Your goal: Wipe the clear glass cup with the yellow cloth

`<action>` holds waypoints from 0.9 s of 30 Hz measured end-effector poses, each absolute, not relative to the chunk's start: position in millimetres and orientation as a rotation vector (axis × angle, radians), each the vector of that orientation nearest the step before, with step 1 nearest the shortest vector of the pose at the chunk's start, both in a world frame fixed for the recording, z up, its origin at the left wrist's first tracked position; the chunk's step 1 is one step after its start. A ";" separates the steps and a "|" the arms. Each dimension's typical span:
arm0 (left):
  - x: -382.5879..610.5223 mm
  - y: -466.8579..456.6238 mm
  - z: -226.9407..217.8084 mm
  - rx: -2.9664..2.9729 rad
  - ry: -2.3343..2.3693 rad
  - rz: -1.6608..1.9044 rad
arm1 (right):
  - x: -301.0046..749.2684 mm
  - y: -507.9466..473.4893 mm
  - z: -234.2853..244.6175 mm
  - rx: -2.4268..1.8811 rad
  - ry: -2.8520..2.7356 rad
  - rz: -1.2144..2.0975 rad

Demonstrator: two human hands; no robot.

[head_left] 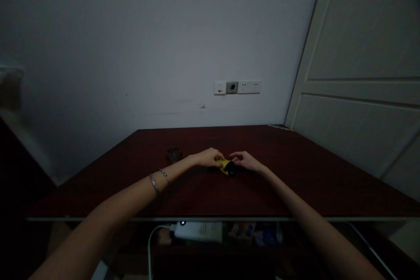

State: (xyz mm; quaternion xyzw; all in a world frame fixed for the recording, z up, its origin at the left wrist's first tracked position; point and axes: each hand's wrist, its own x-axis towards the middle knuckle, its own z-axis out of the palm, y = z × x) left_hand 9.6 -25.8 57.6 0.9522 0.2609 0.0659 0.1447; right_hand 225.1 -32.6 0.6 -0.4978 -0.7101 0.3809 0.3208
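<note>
Both my hands meet over a small yellow and black object lying on the dark red table. My left hand has its fingers curled down onto the object's left end. My right hand pinches its right, black end. The room is dim and I cannot make out what the object is. Two thin bracelets sit on my left wrist.
A small dark round dish stands on the table left of my hands. Wall sockets sit above the table's far edge. A white door closes the right side. Below the front edge a shelf holds a white box and a cable.
</note>
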 end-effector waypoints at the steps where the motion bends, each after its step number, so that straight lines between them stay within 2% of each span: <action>1: 8.6 -25.6 56.9 2.720 0.752 0.213 | 225.3 -33.2 1.4 -1.306 -1.856 1.002; 10: 1.2 -14.2 68.0 2.160 0.823 0.696 | 205.7 -55.2 59.0 -1.003 -1.707 0.787; 17: -6.8 -12.4 102.6 1.898 0.739 0.730 | 189.6 -53.2 95.8 -0.875 -1.884 0.364; 22: -20.4 -15.4 117.7 1.805 0.675 0.744 | 180.4 -52.9 116.2 -0.835 -1.834 0.518; 27: -32.3 -30.6 111.9 1.645 0.649 0.775 | 167.7 -59.0 133.5 -0.861 -1.655 0.727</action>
